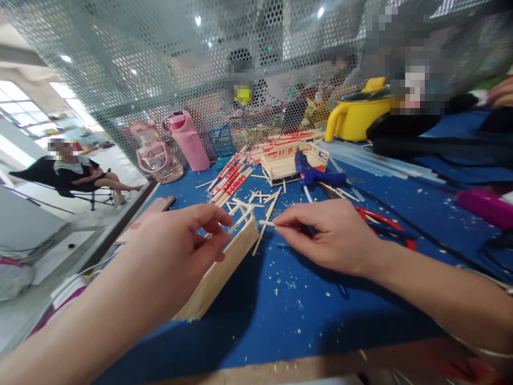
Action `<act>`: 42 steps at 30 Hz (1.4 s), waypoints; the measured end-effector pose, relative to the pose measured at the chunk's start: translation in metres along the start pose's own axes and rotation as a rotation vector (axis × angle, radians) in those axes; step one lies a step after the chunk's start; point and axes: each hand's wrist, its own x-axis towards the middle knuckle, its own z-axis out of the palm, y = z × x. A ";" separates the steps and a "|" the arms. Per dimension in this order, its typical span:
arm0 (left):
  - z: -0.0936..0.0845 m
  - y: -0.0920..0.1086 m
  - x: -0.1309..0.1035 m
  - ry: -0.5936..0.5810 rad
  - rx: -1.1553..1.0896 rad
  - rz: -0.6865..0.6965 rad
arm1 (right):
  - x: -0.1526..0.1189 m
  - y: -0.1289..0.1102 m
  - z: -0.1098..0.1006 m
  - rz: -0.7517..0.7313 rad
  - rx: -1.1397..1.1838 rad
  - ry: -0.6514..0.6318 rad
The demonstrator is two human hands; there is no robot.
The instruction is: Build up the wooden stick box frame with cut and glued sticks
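Observation:
A pale wooden stick model (pixel 228 267) stands on edge on the blue tabletop, its flat panel facing me, with thin sticks joined behind its upper edge. My left hand (pixel 180 246) is closed round the upper part of this model, fingers curled over the sticks. Between the thumb and forefinger of my right hand (pixel 328 235) is a short wooden stick (pixel 266 223), its free end close to the model's right corner. Beyond my right hand a blue glue gun (pixel 315 172) leans against a second wooden stick model (pixel 280 170), which has low railings.
Red-patterned packs of sticks (pixel 232 179) and loose sticks lie behind my hands. Clear glue sticks (pixel 385 160), a yellow pot (pixel 360 117), red-handled pliers (pixel 390 227), a pink bottle (pixel 188 141) and a phone (pixel 144 214) surround the work. A perforated metal screen (pixel 160 69) borders the back.

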 end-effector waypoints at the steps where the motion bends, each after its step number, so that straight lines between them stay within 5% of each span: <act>1: 0.001 0.000 0.000 0.003 -0.012 0.007 | 0.000 -0.001 0.002 0.004 -0.004 0.002; 11: 0.001 0.007 -0.001 0.142 0.168 0.105 | 0.004 -0.001 0.008 0.093 0.046 0.003; 15: -0.008 -0.008 0.000 0.172 0.184 0.108 | 0.010 0.003 0.006 0.568 0.383 -0.026; 18: -0.019 -0.022 -0.006 0.214 0.199 0.071 | 0.018 0.008 0.017 0.992 0.730 -0.213; 21: -0.026 -0.032 -0.014 0.314 0.252 0.077 | 0.032 0.016 0.036 1.136 0.849 -0.319; 26: -0.023 -0.023 -0.022 0.298 0.239 0.160 | 0.057 0.028 0.055 1.100 0.854 -0.138; 33: 0.013 0.008 -0.017 0.170 0.123 0.414 | 0.035 0.033 0.021 0.999 0.821 0.107; 38: 0.024 0.010 -0.018 0.198 0.233 0.444 | 0.021 0.027 0.002 0.579 0.758 0.200; 42: 0.015 0.009 -0.021 0.271 0.301 0.457 | 0.015 0.007 -0.004 0.329 0.550 0.107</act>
